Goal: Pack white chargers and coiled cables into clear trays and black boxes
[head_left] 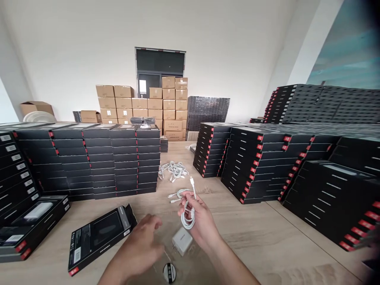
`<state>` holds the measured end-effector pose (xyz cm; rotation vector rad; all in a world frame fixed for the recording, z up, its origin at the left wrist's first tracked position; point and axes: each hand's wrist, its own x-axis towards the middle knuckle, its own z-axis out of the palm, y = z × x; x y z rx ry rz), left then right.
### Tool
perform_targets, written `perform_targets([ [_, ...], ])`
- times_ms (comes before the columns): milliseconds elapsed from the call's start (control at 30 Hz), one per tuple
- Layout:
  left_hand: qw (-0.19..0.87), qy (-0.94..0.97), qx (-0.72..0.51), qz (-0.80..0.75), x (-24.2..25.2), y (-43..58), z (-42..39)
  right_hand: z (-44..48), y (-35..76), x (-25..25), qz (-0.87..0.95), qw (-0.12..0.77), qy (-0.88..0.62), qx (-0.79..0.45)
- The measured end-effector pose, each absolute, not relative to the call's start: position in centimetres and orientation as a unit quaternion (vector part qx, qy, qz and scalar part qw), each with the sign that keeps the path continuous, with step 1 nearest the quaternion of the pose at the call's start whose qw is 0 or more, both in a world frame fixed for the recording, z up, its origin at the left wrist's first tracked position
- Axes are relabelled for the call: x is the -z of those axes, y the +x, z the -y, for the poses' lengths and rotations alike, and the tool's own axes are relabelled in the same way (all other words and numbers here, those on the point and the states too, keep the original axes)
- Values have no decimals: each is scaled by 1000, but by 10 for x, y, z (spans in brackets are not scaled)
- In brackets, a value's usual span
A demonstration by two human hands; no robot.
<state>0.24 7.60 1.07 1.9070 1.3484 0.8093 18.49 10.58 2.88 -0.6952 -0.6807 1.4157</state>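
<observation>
Head view showed my two hands over the wooden tabletop (261, 237). My right hand (199, 225) was closed around one white cable (187, 217), thumb and fingers pinching the bundle. The cable was wound into a few loose loops that hung below my fingers, and one end stood up above the hand with its slim white plug at the top. My left hand (145, 238) was blurred; its fingers looked loosely spread and it held nothing, low over the tabletop just left of one white charger block (182, 240). That block lay between my hands, square and plain.

One round black disc (169, 273) with a pale label lay near the bottom edge, close to my wrists. One open black box (99, 234) lay flat to the left of my left hand, its end flap lifted. Just beyond my right hand lay one more loose cable (177, 194), and farther back a heap of white cables (175, 169), too tangled to count.

On the left I counted five stacks of black boxes (97, 158) side by side in one row. More stacks (261, 166) crowded the right side. Brown cartons (166, 105) were piled against the back wall.
</observation>
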Motion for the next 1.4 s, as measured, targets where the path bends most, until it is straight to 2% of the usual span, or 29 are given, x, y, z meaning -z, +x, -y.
perform_targets([
  [167,246,776,-177,-553,3,30,-71,-109,187,-26,281,647,-308,-639],
  [300,260,752,-211,-568,7,37,-75,-111,193,-27,284,678,-326,-595],
  [467,450,563,-432,-543,19,40,-85,-112,199,-31,285,728,-355,-512],
  [600,578,405,-575,-413,16,53,-83,-110,192,-29,305,727,-363,-497],
  [733,734,295,-554,-261,5,56,-74,-108,190,-26,323,718,-358,-503],
  [833,794,219,-524,-216,3,54,-72,-106,191,-26,392,701,-383,-457],
  [1000,770,211,-579,-163,5,60,-73,-103,184,-22,514,663,-431,-332],
  [1233,713,254,-634,-161,6,71,-73,-106,176,-7,477,666,-461,-340],
  [1400,693,229,-660,-181,2,64,-74,-108,169,9,598,606,-485,-198],
])
